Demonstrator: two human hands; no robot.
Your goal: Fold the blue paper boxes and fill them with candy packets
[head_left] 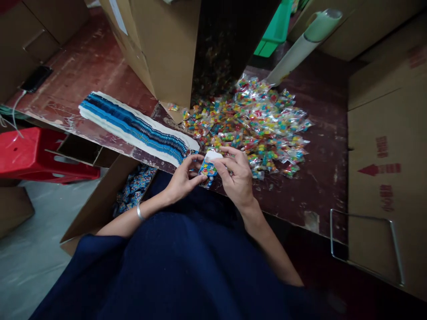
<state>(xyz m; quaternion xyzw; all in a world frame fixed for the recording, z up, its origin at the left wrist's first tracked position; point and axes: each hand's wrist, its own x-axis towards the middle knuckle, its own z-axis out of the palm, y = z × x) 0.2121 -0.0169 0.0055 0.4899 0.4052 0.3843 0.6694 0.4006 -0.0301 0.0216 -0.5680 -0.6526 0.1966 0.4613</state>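
Both hands — left, right — pinch one blue printed packet, lettering unreadable.

The surface is dark reddish wood, scuffed and glossy in patches. The heaped sweet packets are clear, shiny plastic film. The boxes are matt brown cardboard. The stool is glossy red plastic; the wire handle looks like bare metal.

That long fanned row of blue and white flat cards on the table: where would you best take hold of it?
Probably at the near end of the fanned row of blue and white cards, coming from the right, beside the left hand: the cards overlap like shingles, so single edges lie exposed there.
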